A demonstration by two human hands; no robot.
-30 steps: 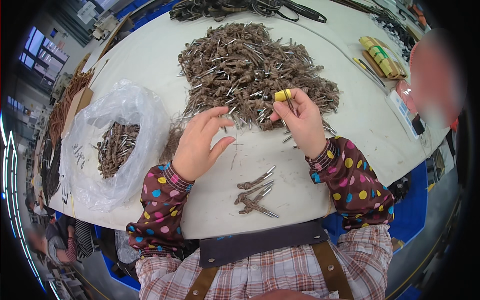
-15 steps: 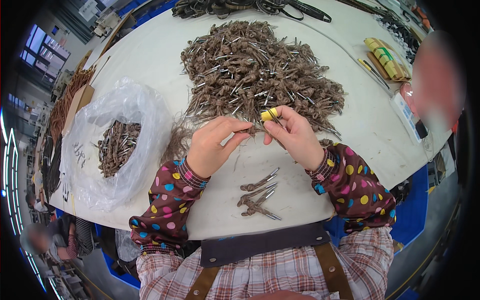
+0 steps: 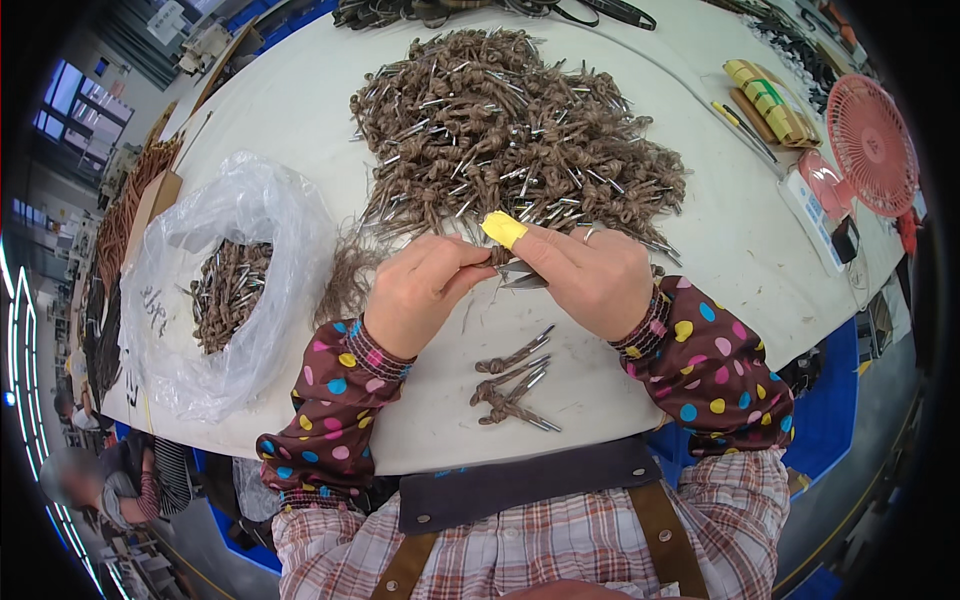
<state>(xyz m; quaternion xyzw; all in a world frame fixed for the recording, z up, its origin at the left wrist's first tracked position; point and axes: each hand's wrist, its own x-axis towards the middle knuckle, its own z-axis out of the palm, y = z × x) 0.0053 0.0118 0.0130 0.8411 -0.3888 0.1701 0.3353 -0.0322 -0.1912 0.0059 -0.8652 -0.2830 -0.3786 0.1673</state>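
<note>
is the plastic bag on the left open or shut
Open: the bag has its mouth spread wide, showing knotted cords inside.

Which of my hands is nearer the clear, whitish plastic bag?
Left. Your left hand is right of the bag, with loose brown fibres lying between; your right hand is farther right, beyond the left.

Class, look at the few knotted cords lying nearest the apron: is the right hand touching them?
Apart: the head view shows bare tabletop between the right hand and those cords.
</note>
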